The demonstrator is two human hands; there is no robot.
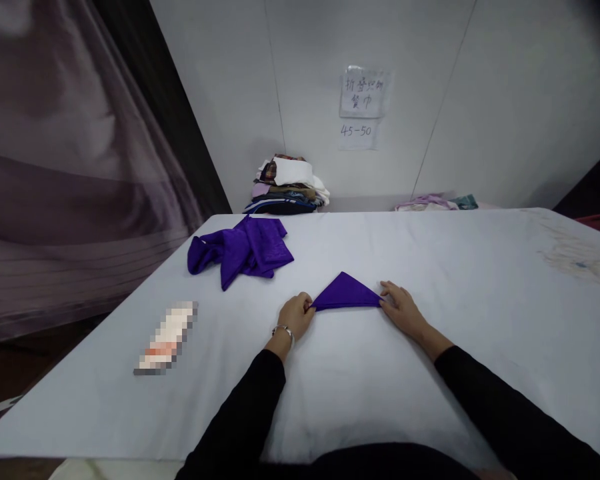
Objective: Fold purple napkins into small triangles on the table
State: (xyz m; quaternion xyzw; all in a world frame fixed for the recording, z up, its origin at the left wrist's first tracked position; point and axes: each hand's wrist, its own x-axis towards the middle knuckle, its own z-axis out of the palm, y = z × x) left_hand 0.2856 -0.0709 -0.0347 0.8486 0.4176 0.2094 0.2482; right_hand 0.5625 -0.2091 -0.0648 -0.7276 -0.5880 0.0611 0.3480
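A purple napkin [347, 293], folded into a flat triangle, lies on the white-covered table [360, 380] with its peak pointing away from me. My left hand [297, 317] is closed on its left corner, thumb and fingers pinched together. At the right corner, my right hand [401, 308] pinches the cloth between thumb and finger, while its other fingers stay loosely raised. Farther back on the left, more purple cloth [250, 248] lies in a crumpled heap, touched by neither hand.
A blurred-out flat object [167, 337] rests on the table's left side. Behind the far edge are a stack of folded cloths [287, 187] and a lower pile [430, 203]. Handwritten paper signs [363, 93] hang on the wall; a curtain [80, 173] borders the left.
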